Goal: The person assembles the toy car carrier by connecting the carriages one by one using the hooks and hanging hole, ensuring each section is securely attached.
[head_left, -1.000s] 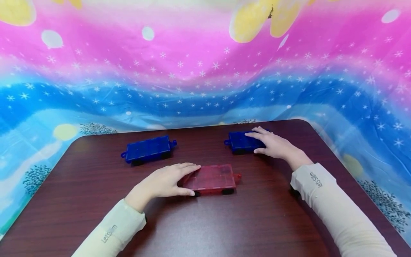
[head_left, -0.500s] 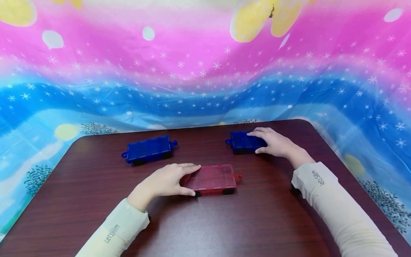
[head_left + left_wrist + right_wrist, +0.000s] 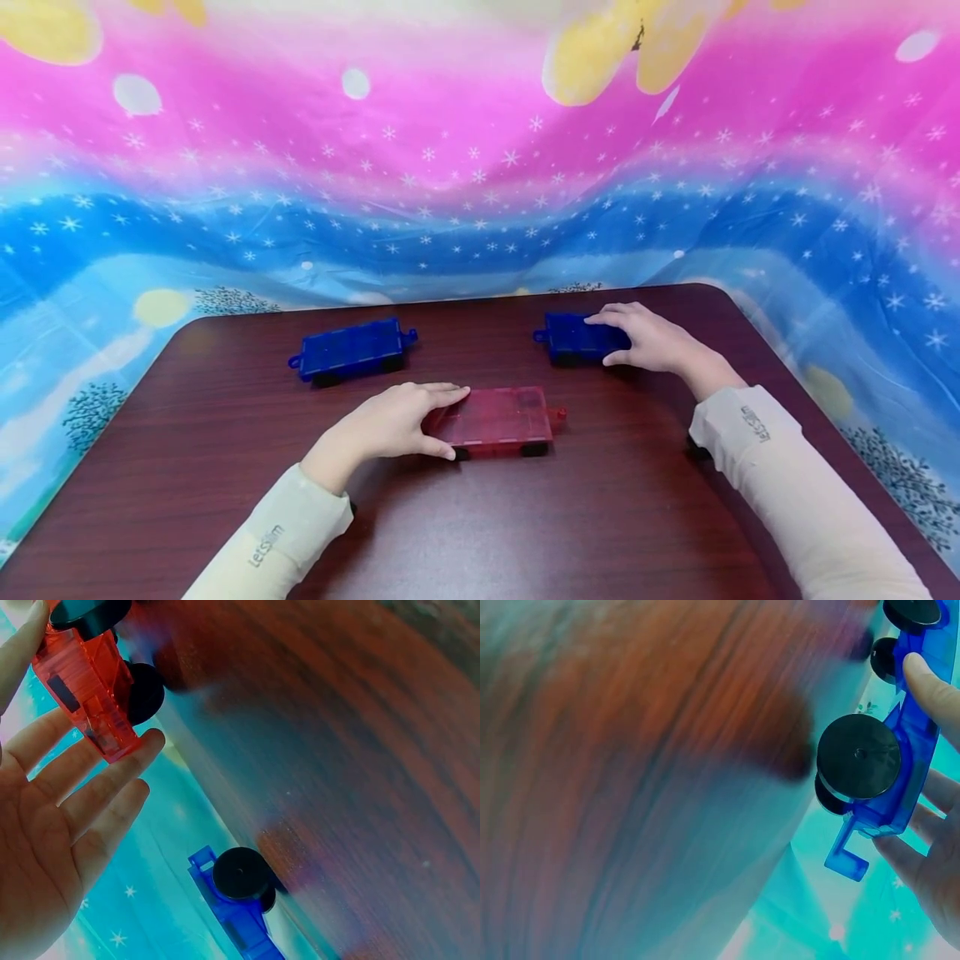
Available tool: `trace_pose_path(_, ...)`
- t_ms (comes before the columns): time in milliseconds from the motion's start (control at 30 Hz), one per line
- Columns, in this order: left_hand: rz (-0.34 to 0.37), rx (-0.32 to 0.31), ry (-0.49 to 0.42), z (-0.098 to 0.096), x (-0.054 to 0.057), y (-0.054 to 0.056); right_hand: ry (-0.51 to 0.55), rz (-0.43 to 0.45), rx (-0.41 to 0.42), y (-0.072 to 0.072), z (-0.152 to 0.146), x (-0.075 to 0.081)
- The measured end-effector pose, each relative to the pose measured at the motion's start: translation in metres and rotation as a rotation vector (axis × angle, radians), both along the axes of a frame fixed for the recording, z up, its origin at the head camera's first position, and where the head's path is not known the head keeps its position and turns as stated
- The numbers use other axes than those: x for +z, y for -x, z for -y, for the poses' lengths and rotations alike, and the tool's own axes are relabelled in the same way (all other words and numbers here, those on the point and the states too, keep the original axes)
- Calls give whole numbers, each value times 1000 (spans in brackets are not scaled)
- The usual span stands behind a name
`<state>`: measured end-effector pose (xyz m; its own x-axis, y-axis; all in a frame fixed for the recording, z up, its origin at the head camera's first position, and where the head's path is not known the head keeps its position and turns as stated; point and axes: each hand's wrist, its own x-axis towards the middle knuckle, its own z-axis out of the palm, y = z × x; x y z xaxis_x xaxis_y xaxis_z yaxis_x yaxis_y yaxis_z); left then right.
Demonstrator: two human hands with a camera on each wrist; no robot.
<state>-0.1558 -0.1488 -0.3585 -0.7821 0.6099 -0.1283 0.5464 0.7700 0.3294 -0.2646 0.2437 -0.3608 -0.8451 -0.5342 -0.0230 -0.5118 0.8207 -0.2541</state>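
Note:
Mid-table in the head view lies a see-through red toy wagon (image 3: 498, 419) with black wheels and a hitch at its right end. My left hand (image 3: 382, 425) holds its left end, thumb on the near side and fingers across the far side. In the left wrist view, the thumb and fingers lie round the end of this red wagon (image 3: 82, 690). Farther back on the right, my right hand (image 3: 652, 340) grips the right end of a blue toy wagon (image 3: 573, 335), covering that end. The right wrist view shows its wheels and hook, with the thumb against its side.
A second blue toy wagon (image 3: 352, 348) stands at the back left of the dark wooden table (image 3: 480, 533), a loop at its left end and a hitch at its right. A patterned cloth (image 3: 450, 183) hangs right behind the table's far edge.
The right hand's fingers, more spread over the blue wagon a second ago, now lie closer round its end. The head view has shifted slightly; the left hand and red wagon stay put.

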Motion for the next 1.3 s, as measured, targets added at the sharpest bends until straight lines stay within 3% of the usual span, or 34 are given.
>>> trace_pose_path(267, -5, 4, -9, 0, 0, -1, -8, -60, 12, -13, -3, 11)
trace_pose_path(533, -4, 27, -8, 2, -2, -1, -19, -63, 12, -24, -10, 16)
trace_pose_path(900, 16, 39, -10, 3, 0, -1, -27, -111, 29, -51, -20, 30)
trace_pose_path(1300, 18, 31, -9, 2, 2, 0, -22, -182, 53, -71, -28, 27)
